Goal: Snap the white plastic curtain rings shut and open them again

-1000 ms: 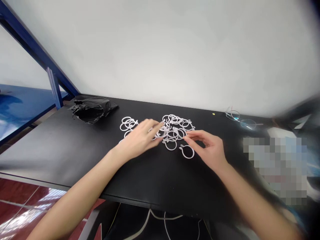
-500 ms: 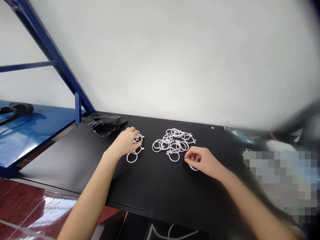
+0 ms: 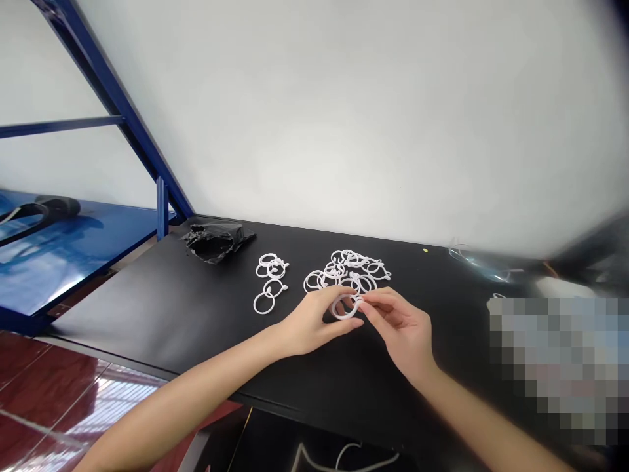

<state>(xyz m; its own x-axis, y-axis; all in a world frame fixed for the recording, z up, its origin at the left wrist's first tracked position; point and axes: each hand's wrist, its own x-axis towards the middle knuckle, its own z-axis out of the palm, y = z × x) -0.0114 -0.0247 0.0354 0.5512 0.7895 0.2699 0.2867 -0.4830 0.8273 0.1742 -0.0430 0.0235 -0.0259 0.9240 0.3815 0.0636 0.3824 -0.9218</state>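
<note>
The left hand (image 3: 314,322) partly hides the ring pile (image 3: 336,269) (the pixelated patch (image 3: 560,360) at right is unreadable).

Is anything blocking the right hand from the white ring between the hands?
Nothing visible: the right hand pinches the white ring at its right edge, and the left hand reaches around from the left.

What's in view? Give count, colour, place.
held ring: one or more, white, between hands
ring pile: one, white, beyond hands
loose rings: about five, white, left
bag: one, black, table left
table: one, black, centre
wall: one, white, behind
frame: one, blue, left
bench: one, blue, left
dark item: one, black, bench
speck: one, yellow, table back
glossy item: count unclear, clear, right
tiles: several, red, lower left
cables: some, pale, below table
left hand, right hand: two, at held ring
</note>
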